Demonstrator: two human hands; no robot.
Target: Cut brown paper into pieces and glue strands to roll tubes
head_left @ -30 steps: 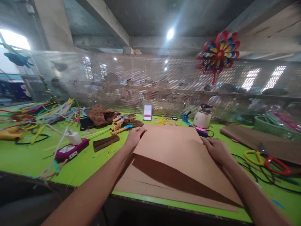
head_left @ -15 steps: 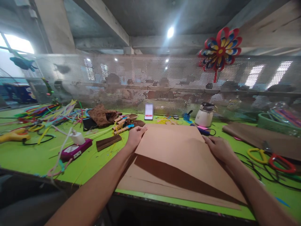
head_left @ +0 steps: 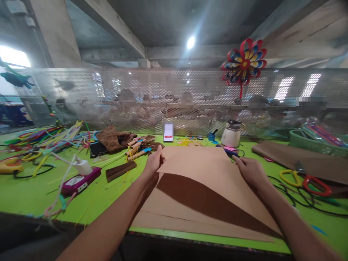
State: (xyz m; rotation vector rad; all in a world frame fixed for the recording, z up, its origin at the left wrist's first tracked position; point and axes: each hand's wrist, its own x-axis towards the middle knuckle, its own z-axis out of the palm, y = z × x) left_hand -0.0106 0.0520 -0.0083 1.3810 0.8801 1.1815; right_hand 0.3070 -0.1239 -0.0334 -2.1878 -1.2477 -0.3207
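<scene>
Nearest me, flat brown paper [head_left: 154,221] lies along the front edge of the green table [head_left: 32,192]. Over it I have a loose sheet [head_left: 202,163], its near edge arched up so that a dark shadow falls beneath. My left hand [head_left: 154,161] pinches that sheet at its far left side, fingers curled in. My right hand [head_left: 249,169] has thumb and fingers closed on the right edge, well apart from the left one; the fingertips below are hidden from me.

Off to the left I see a purple power strip [head_left: 80,182] with a white plug [head_left: 83,167] in it; off to the right, scissors [head_left: 302,182] with yellow and red handles. Further in, a pleated brown strip [head_left: 121,171] lies left of the left arm, and folded brown wrapping [head_left: 293,159] on the right. Beyond the sheet stand a phone [head_left: 168,132] and a white jug [head_left: 230,137]. Behind everything I make out a perforated screen [head_left: 152,85], with a red flower decoration [head_left: 244,64] at its top.
</scene>
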